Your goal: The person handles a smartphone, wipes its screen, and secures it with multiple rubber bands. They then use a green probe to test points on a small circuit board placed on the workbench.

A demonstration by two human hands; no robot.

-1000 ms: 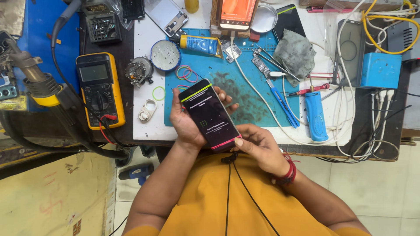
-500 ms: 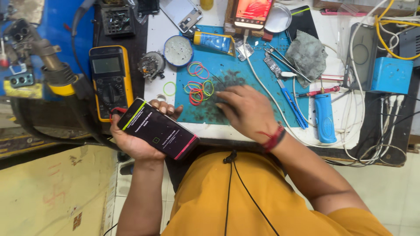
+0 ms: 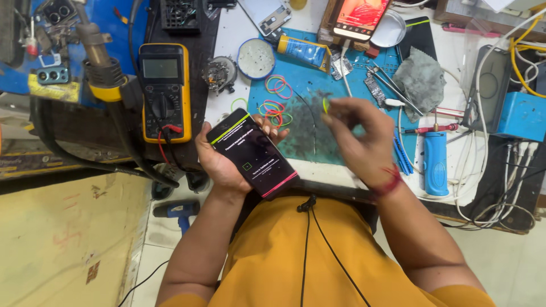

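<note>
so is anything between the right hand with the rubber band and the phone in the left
Nothing visible does: the right hand pinches a yellow-green rubber band above the mat, with open space across to the phone held by the left hand.

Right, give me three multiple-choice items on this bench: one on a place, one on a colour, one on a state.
1. Where does the multimeter lie?
A. left of the blue mat
B. on the mat
C. right of the mat

2. What colour is the band pinched by the right hand?
A. pink
B. yellow-green
C. blue

3. How is the phone in the left hand?
A. screen off
B. face down
C. screen lit, face up

Answers:
1 A, it sits on the dark surface left of the mat.
2 B, a yellow-green loop shows at the fingertips.
3 C, the dark screen shows light text and an icon.
</note>
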